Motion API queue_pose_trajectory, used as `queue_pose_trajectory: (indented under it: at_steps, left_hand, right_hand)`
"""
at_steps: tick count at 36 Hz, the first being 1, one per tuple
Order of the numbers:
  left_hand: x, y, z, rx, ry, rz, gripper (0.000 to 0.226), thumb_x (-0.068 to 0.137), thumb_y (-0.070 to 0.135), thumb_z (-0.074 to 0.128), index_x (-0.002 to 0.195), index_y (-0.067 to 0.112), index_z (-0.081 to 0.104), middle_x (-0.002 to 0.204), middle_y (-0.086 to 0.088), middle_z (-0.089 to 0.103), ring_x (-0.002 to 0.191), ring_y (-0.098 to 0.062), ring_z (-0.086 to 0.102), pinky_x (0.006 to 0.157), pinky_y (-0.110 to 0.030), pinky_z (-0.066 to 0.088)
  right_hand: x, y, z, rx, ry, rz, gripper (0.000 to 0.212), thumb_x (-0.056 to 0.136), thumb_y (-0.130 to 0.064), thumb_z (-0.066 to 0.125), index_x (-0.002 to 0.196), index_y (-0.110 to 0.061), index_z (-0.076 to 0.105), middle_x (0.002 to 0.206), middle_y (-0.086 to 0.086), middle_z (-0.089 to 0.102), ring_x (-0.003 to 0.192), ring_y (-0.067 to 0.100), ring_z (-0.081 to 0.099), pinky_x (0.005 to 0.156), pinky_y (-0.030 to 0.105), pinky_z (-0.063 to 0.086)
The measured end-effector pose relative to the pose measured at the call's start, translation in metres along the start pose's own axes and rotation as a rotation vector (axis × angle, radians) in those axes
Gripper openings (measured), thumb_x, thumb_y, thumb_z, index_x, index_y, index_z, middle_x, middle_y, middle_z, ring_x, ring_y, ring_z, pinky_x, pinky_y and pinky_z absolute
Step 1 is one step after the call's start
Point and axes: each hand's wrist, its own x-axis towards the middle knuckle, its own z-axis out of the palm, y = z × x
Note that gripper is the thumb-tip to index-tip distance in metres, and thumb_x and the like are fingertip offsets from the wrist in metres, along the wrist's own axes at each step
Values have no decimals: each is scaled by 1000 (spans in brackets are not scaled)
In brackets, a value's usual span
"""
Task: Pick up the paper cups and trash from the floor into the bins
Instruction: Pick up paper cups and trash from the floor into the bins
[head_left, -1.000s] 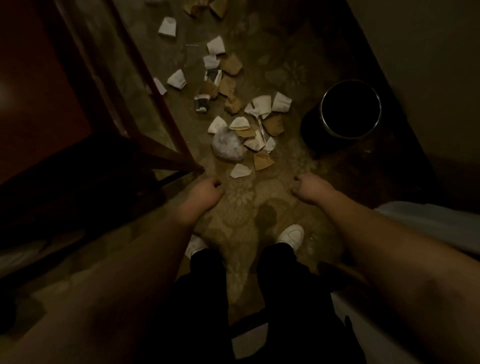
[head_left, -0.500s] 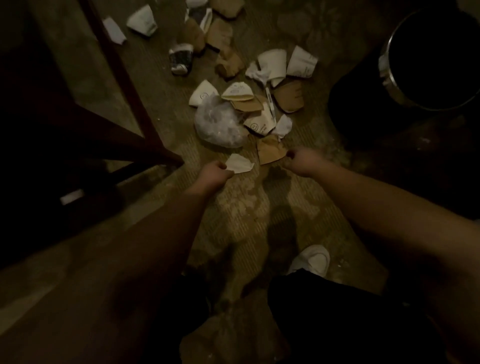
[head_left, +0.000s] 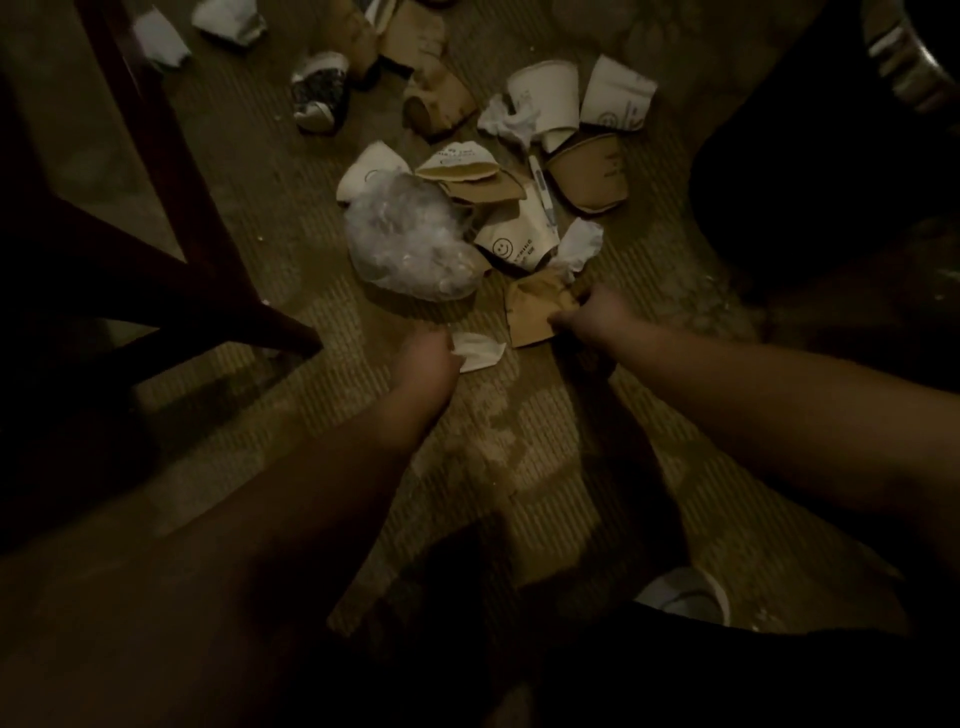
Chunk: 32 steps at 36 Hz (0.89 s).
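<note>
Brown flattened cup (head_left: 530, 314): pinched at its right edge by the right hand (head_left: 597, 317), centre of frame.
White paper scrap (head_left: 478, 351): gripped by the curled left hand (head_left: 426, 361), just beside the brown cup.
Plastic bag (head_left: 410, 244): crumpled above both hands, touching the smiley cup (head_left: 519, 241).
Bin (head_left: 914, 67): metal rim seen at upper right.

Both arms reach down; left hand (head_left: 423, 358) & right hand (head_left: 592, 317) curled, pinching.
</note>
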Motion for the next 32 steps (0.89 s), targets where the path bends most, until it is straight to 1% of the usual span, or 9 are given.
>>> queue_pose_trajectory:
  at_steps: [4, 7, 12, 15, 18, 20, 24, 28, 32]
  left_hand:
    - [-8, 5, -9, 28, -62, 35, 22, 94, 22, 61, 110, 7, 65, 113, -15, 63, 104, -30, 58, 75, -29, 37]
    - [-16, 10, -23, 45, -141, 42, 16, 94, 22, 61, 107, 13, 64, 107, -9, 63, 96, -24, 58, 73, -28, 41]
    - [-20, 6, -44, 80, -176, 79, 6, 87, 20, 64, 94, 20, 63, 88, -1, 59, 86, -21, 60, 65, -28, 43]
    - [-22, 4, -59, 142, -222, 144, 20, 86, 21, 66, 105, 18, 66, 99, -2, 62, 94, -21, 61, 76, -31, 51]
    - [-23, 8, -81, 120, -219, 195, 16, 90, 20, 61, 106, 21, 63, 106, -2, 63, 97, -19, 59, 82, -35, 53]
    - [-22, 12, -97, 85, -187, 231, 11, 94, 20, 59, 104, 23, 60, 105, -1, 62, 95, -17, 59, 80, -34, 52]
    - [-15, 18, -125, -35, -40, 261, 10, 98, 23, 56, 104, 23, 63, 100, 1, 63, 90, -14, 61, 74, -31, 52]
    - [8, 12, -143, 45, 233, 298, 22, 95, 23, 59, 110, 12, 71, 123, -9, 55, 119, -27, 48, 96, -38, 44]
    - [32, 2, -142, -58, 236, 136, 22, 93, 25, 62, 110, 16, 71, 147, -7, 36, 138, -32, 26, 113, -43, 32]
  right_hand:
    - [-7, 1, 3, 11, -53, 29, 65, 85, -40, 76, 136, -9, 51, 130, 14, 58, 114, 34, 59, 79, 38, 50]
    - [-9, 1, 1, 84, -108, 25, 66, 83, -36, 78, 138, -11, 52, 130, 13, 59, 114, 33, 59, 87, 41, 53]
    - [-6, 0, -13, 110, -283, -52, 33, 86, -16, 72, 117, -10, 63, 109, 16, 68, 100, 32, 68, 81, 40, 56]
    - [-7, 0, -29, 12, -354, -116, 37, 86, -14, 71, 121, -19, 62, 108, 10, 69, 102, 28, 67, 95, 44, 54]
    - [-11, -5, -46, -28, -406, -154, 23, 91, -16, 66, 112, -23, 63, 104, 7, 68, 99, 24, 64, 89, 39, 51]
    - [-14, -8, -57, -53, -405, -189, 9, 96, -20, 61, 103, -23, 65, 101, 4, 68, 95, 22, 63, 86, 37, 49]
    - [-21, -15, -65, -158, -330, -288, 12, 96, -27, 59, 104, -21, 66, 104, 1, 69, 100, 19, 64, 91, 38, 48]
    - [-22, -20, -64, -233, -224, -356, 15, 95, -27, 60, 109, -29, 64, 107, 0, 66, 96, 14, 62, 79, 30, 45]
    - [-23, -22, -60, -378, -184, -371, 10, 92, -28, 63, 102, -29, 66, 106, 0, 67, 96, 16, 63, 82, 33, 48]
